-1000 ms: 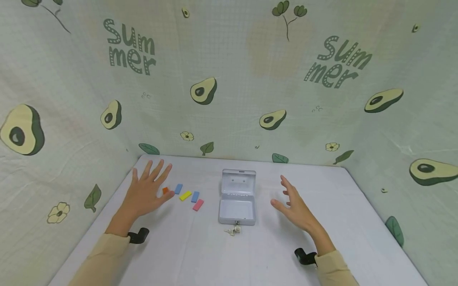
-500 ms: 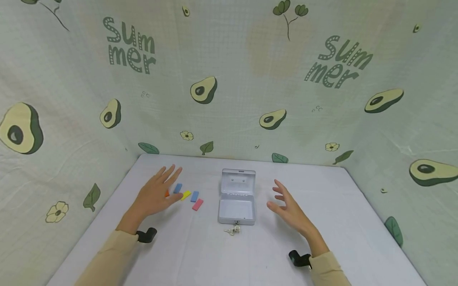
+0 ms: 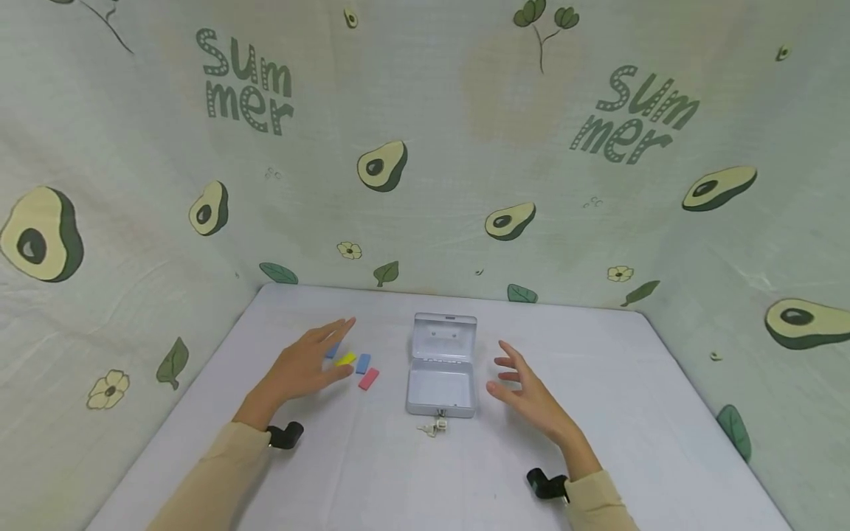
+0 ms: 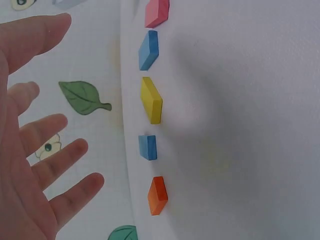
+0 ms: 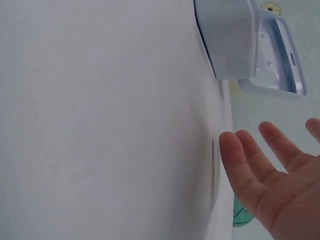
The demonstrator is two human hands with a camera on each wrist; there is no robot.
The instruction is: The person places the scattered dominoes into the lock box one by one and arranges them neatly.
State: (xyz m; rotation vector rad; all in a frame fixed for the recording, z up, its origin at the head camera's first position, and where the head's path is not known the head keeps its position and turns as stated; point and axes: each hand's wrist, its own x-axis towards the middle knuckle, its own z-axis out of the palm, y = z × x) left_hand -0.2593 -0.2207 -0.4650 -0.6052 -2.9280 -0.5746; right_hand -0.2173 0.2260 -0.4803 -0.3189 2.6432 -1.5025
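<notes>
Coloured blocks lie in a short row on the white desk [image 3: 465, 472], left of a small grey metal box [image 3: 441, 372] whose lid stands open at the back. In the left wrist view 5 blocks show: a pink block [image 4: 157, 12], a blue block [image 4: 148, 49], a yellow block [image 4: 151, 100], a second, smaller blue block [image 4: 148, 147] and an orange block [image 4: 158, 195]. From the head view the pink, blue and yellow ones are clear, while the far ones are partly hidden behind the left hand.

The left hand [image 3: 308, 363] hovers over the left end of the row, palm down, fingers straight and spread, holding nothing; its fingertips are nearest the yellow block and the small blue one. Whether it touches any block cannot be told, though the wrist view shows a gap between fingers and desk.

The right hand [image 3: 524, 387] floats just right of the box, fingers relaxed and spread, holding nothing and apart from the box wall. A small bunch of keys [image 3: 432, 427] hangs from the lock on the box's near side and rests on the desk. Both arms wear beige sleeves with a black wrist mount each. An avocado-print cloth [image 3: 425, 147] backs the desk.
</notes>
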